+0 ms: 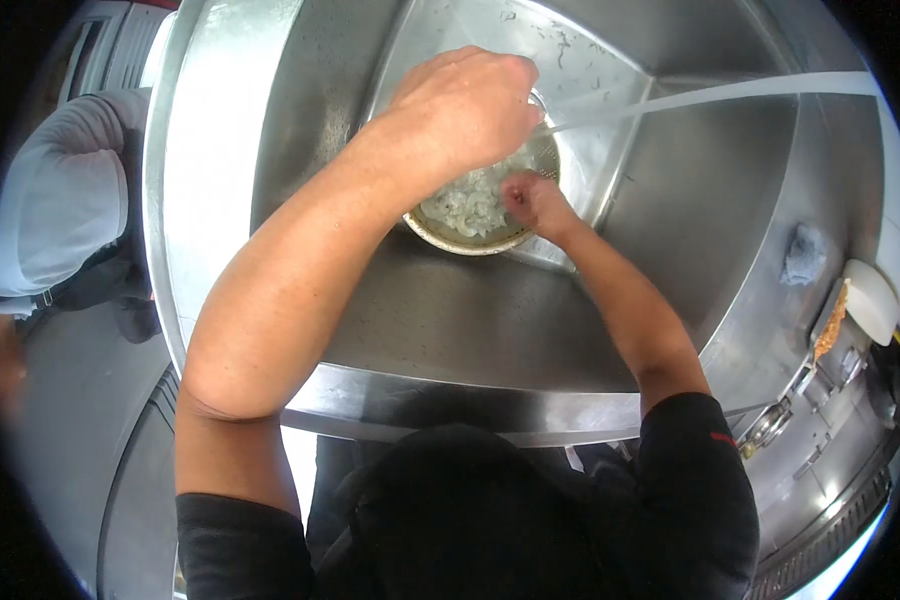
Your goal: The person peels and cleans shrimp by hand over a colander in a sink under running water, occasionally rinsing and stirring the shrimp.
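Note:
A round metal colander [458, 246] with perforated sides stands in the steel sink, holding pale, translucent food pieces [465, 208] whose kind I cannot make out. My left hand [475, 105] is above its far side, fingers closed around the end of a whitish hose [770, 87] that comes in from the right. The hose's tip is hidden by that hand. My right hand [538, 203] is over the colander's right side, close to the pieces. Its fingers are curled and slightly blurred, and whatever they may hold is hidden.
Steel walls of the deep sink [450, 330] surround the colander, with small dark bits on its far part. A grey cloth [804, 255] lies on the right ledge, near a white dish [872, 302]. At the left stands another person [65, 205] in a light shirt.

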Tool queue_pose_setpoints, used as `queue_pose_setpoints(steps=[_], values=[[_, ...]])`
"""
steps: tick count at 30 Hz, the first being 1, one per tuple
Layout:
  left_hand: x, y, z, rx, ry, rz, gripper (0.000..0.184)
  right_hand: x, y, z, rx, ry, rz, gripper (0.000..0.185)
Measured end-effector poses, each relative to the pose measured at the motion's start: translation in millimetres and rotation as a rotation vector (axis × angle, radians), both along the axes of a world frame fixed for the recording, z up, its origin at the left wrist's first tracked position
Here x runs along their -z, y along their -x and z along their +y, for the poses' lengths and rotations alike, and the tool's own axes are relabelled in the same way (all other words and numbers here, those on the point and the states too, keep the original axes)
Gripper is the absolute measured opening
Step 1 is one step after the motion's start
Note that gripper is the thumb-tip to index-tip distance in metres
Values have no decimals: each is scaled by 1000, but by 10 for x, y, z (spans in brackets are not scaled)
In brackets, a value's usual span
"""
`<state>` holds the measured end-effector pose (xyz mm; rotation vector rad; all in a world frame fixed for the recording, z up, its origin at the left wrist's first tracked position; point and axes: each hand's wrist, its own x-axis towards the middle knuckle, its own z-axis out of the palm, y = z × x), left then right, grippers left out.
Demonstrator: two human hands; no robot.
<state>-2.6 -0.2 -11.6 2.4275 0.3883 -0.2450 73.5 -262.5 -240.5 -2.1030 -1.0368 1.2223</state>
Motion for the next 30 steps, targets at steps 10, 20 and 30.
queue_pose_setpoints(steps=[10,20,30], values=[[-12,2,7,4,-9,18,28,-318,421,538,-224,102,-300,34],[-40,-13,-51,163,229,47,25,-1942,128,735,998,-250,632,26],[-96,4,-143,96,430,-112,35,-2164,33,698,932,-423,513,19]])
